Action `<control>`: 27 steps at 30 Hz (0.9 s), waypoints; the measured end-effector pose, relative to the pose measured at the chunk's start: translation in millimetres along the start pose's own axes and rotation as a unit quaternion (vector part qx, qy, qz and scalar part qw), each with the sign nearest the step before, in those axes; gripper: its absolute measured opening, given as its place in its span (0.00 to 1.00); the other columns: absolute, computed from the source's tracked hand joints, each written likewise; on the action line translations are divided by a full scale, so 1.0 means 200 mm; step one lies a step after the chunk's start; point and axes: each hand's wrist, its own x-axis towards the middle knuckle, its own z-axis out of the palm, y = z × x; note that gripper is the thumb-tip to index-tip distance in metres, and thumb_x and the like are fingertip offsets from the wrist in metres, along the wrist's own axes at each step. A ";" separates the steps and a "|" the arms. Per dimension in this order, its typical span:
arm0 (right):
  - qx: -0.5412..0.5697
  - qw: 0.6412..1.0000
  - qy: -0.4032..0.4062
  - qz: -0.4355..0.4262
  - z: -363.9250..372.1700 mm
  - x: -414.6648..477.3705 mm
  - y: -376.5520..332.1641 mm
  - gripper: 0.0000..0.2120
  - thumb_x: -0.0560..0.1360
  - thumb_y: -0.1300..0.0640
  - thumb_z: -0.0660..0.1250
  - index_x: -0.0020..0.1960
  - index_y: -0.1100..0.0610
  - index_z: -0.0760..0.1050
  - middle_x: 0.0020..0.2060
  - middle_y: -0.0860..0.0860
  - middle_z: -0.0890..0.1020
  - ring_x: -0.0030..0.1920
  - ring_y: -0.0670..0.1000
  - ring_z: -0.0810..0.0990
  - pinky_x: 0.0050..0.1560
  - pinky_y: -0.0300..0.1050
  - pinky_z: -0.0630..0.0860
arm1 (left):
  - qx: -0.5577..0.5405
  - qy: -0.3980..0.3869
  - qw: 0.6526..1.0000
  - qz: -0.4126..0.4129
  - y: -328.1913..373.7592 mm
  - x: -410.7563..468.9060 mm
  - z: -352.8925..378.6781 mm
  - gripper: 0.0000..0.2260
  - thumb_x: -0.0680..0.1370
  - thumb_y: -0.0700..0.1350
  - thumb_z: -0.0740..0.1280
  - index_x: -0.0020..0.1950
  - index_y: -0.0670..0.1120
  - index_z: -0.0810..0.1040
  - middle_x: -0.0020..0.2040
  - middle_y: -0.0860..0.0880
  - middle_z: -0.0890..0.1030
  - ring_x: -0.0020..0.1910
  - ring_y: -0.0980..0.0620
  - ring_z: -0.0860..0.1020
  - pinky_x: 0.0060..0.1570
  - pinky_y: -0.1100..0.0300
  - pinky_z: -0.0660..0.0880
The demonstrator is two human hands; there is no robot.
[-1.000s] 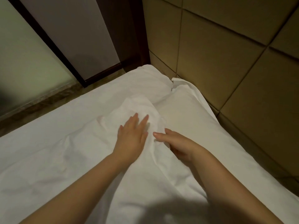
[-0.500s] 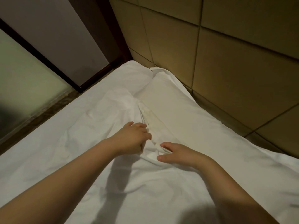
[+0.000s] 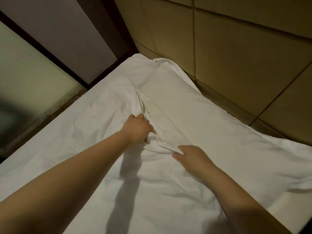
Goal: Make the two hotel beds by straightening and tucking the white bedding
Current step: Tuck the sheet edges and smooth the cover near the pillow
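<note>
Sheet [image 3: 108, 105] edge is bunching up near the wall [image 3: 236, 65]. Left hand [image 3: 137, 130], flat a second ago, is now clutching it; right hand [image 3: 192, 157], farther from the wall, is pinching the same fold. Straightening pull is probably starting.

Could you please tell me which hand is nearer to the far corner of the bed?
Left. The left hand grips the sheet partway toward the corner; the right hand pinches it farther back, nearer the person.
</note>
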 end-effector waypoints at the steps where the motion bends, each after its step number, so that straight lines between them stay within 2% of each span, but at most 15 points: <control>1: -0.020 0.999 0.039 0.011 0.00 0.01 0.02 0.12 0.81 0.49 0.57 0.52 0.55 0.76 0.54 0.54 0.77 0.55 0.55 0.77 0.45 0.42 0.66 | -0.003 -0.002 1.000 -0.007 0.02 0.02 0.01 0.18 0.75 0.52 0.66 0.65 0.58 0.72 0.54 0.55 0.77 0.58 0.51 0.68 0.52 0.57 0.63; 3: -0.024 0.997 0.068 0.016 0.01 0.03 0.05 0.12 0.81 0.50 0.57 0.49 0.57 0.75 0.52 0.54 0.75 0.55 0.56 0.77 0.46 0.43 0.68 | -0.007 0.013 1.000 -0.016 0.05 0.05 0.03 0.21 0.74 0.51 0.67 0.67 0.54 0.67 0.55 0.53 0.76 0.58 0.49 0.69 0.52 0.56 0.63; 6: -0.013 1.000 0.019 0.011 0.04 0.02 0.07 0.17 0.80 0.48 0.58 0.63 0.56 0.74 0.60 0.53 0.75 0.61 0.55 0.74 0.55 0.42 0.69 | -0.015 0.024 0.999 -0.027 0.08 0.10 0.07 0.24 0.75 0.48 0.67 0.69 0.55 0.65 0.59 0.52 0.74 0.60 0.48 0.68 0.55 0.55 0.63; 8: 0.113 0.991 -0.068 0.037 0.07 0.00 0.07 0.21 0.78 0.45 0.61 0.69 0.51 0.71 0.64 0.50 0.75 0.62 0.52 0.74 0.56 0.42 0.68 | -0.019 0.042 0.999 -0.025 0.08 0.10 0.09 0.22 0.75 0.48 0.66 0.68 0.55 0.68 0.60 0.51 0.72 0.61 0.48 0.67 0.56 0.55 0.63; 10: 0.192 0.974 -0.107 0.064 0.09 -0.03 0.08 0.22 0.77 0.43 0.63 0.68 0.50 0.71 0.62 0.48 0.76 0.56 0.50 0.75 0.54 0.41 0.69 | -0.012 0.056 0.998 -0.019 0.07 0.09 0.11 0.20 0.74 0.49 0.67 0.65 0.52 0.71 0.58 0.50 0.73 0.60 0.48 0.68 0.56 0.55 0.63; 13: 0.122 0.992 -0.025 0.017 0.12 -0.08 0.04 0.17 0.78 0.43 0.60 0.59 0.52 0.76 0.55 0.49 0.80 0.53 0.50 0.78 0.54 0.44 0.73 | -0.030 0.122 0.991 -0.043 0.03 0.02 0.07 0.15 0.68 0.44 0.69 0.55 0.47 0.79 0.49 0.50 0.78 0.52 0.48 0.71 0.49 0.54 0.66; 15: 0.095 0.995 0.038 -0.018 0.10 -0.17 -0.03 0.15 0.79 0.43 0.59 0.51 0.52 0.76 0.47 0.50 0.81 0.49 0.51 0.78 0.52 0.45 0.73 | -0.090 0.253 0.962 -0.045 0.01 -0.02 0.01 0.12 0.58 0.37 0.65 0.39 0.43 0.82 0.34 0.49 0.78 0.37 0.49 0.68 0.37 0.57 0.63; 16: 0.104 0.991 0.071 -0.031 0.08 -0.21 -0.05 0.14 0.79 0.44 0.59 0.50 0.53 0.76 0.46 0.50 0.81 0.48 0.52 0.78 0.50 0.44 0.73 | -0.113 0.320 0.940 -0.028 0.01 -0.02 -0.03 0.12 0.53 0.36 0.61 0.32 0.42 0.80 0.27 0.49 0.74 0.33 0.50 0.65 0.32 0.59 0.60; 18: 0.130 0.981 0.136 -0.041 -0.02 -0.28 -0.06 0.13 0.79 0.46 0.60 0.49 0.54 0.78 0.46 0.51 0.82 0.48 0.52 0.79 0.47 0.42 0.71 | -0.122 0.398 0.909 0.011 0.05 0.04 -0.09 0.10 0.54 0.38 0.54 0.25 0.42 0.74 0.22 0.48 0.69 0.29 0.52 0.62 0.28 0.64 0.56; 20: 0.145 0.973 0.176 -0.023 -0.10 -0.28 0.01 0.11 0.78 0.47 0.61 0.42 0.52 0.76 0.42 0.50 0.81 0.47 0.52 0.79 0.43 0.41 0.69 | -0.125 0.393 0.911 0.015 0.12 0.18 -0.11 0.11 0.57 0.40 0.52 0.23 0.42 0.73 0.21 0.47 0.69 0.25 0.50 0.66 0.26 0.63 0.60; 21: 0.139 0.974 0.177 -0.005 -0.12 -0.25 0.06 0.12 0.79 0.47 0.61 0.40 0.51 0.73 0.41 0.50 0.80 0.46 0.53 0.78 0.42 0.42 0.67 | -0.128 0.376 0.918 0.001 0.18 0.26 -0.10 0.09 0.57 0.38 0.54 0.24 0.42 0.74 0.22 0.47 0.69 0.26 0.47 0.69 0.27 0.62 0.61; 23: 0.117 0.978 0.167 0.041 -0.12 -0.16 0.17 0.13 0.79 0.47 0.60 0.40 0.53 0.73 0.42 0.51 0.80 0.48 0.55 0.78 0.44 0.43 0.68 | -0.117 0.298 0.946 -0.041 0.28 0.39 -0.06 0.08 0.60 0.35 0.61 0.33 0.42 0.80 0.30 0.45 0.74 0.36 0.42 0.75 0.32 0.60 0.60; 25: 0.138 0.977 0.139 0.080 -0.09 -0.10 0.26 0.12 0.78 0.46 0.62 0.45 0.53 0.78 0.46 0.52 0.82 0.49 0.55 0.79 0.49 0.45 0.72 | -0.093 0.209 0.968 -0.101 0.34 0.43 -0.01 0.13 0.70 0.37 0.62 0.50 0.46 0.82 0.46 0.46 0.76 0.52 0.42 0.71 0.43 0.55 0.63; 27: 0.179 0.974 0.112 0.079 -0.07 -0.09 0.31 0.11 0.77 0.45 0.63 0.46 0.51 0.78 0.45 0.49 0.82 0.48 0.52 0.80 0.50 0.46 0.74 | -0.090 0.169 0.974 -0.122 0.34 0.41 0.04 0.15 0.74 0.40 0.62 0.58 0.50 0.80 0.53 0.46 0.73 0.57 0.43 0.68 0.52 0.53 0.62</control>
